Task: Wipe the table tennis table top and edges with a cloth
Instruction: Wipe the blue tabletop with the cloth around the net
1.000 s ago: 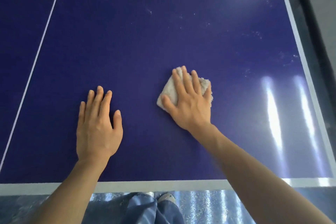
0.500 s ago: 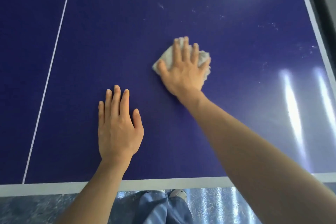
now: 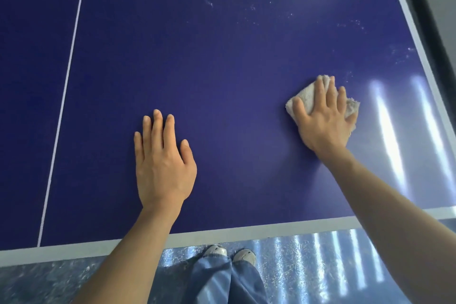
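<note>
The right hand pressed flat on the cloth near the table's right edge — the left hand lay flat, holding nothing; dust specks further in could be missed.

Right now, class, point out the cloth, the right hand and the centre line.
cloth (image 3: pixel 306 95): head view, its bare upper-left fold.
right hand (image 3: pixel 323 121): head view, its back.
centre line (image 3: pixel 64 96): head view, mid-length.

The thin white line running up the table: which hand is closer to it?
Left. The left hand lies flat on the blue table top, a little to the right of the white line. The right hand presses the cloth far over, near the table's right edge.
</note>
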